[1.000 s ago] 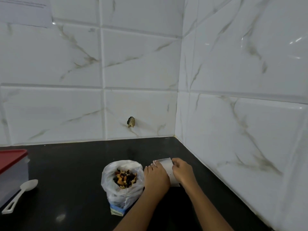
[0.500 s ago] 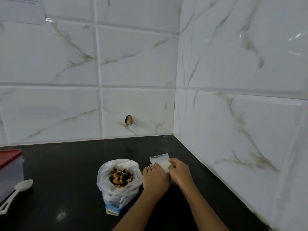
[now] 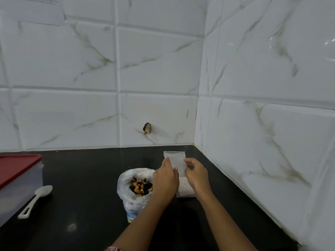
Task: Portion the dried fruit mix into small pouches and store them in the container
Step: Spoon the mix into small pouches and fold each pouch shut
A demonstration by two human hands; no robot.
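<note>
Both hands pinch one small white pouch [image 3: 174, 159], held upright: left hand [image 3: 165, 175] on its left edge, right hand [image 3: 196, 173] on its right. Pouch stack [image 3: 185, 188] lies under them. Open plastic bag [image 3: 126, 189], left of the hands, holds dried fruit mix [image 3: 141, 185]. Red-lidded container [image 3: 18, 180] far left, lid on, contents hidden; white spoon [image 3: 37, 197] beside it.

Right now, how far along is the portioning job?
Early. Done: the bag of mix stands open on the counter. In hand: the left hand and right hand hold one flat, seemingly empty pouch above the pouch stack. Left: all the filling and storing. The spoon lies idle beside the container, its red lid on. No filled pouch is visible.
</note>
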